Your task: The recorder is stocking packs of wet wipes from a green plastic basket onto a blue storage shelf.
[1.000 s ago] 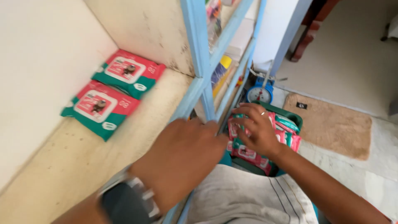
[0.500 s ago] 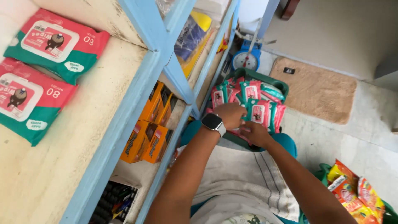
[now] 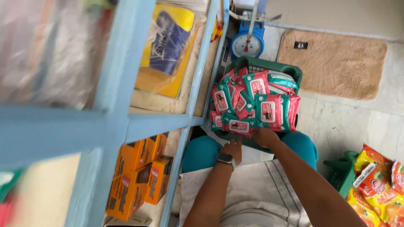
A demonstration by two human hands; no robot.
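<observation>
Two hands at the near edge of a green basket heaped with red-and-teal packets.

Nearest, the left hand (image 3: 232,149), a watch on its wrist, lies with fingers loosely curled and holding nothing, just short of the packets (image 3: 252,103). Beside it, the right hand (image 3: 265,136) closes its fingers on the bottom packet of the heap. Beyond the green basket (image 3: 269,67) stands a blue dial scale (image 3: 247,44), with a tan mat (image 3: 336,63) to its right.
</observation>
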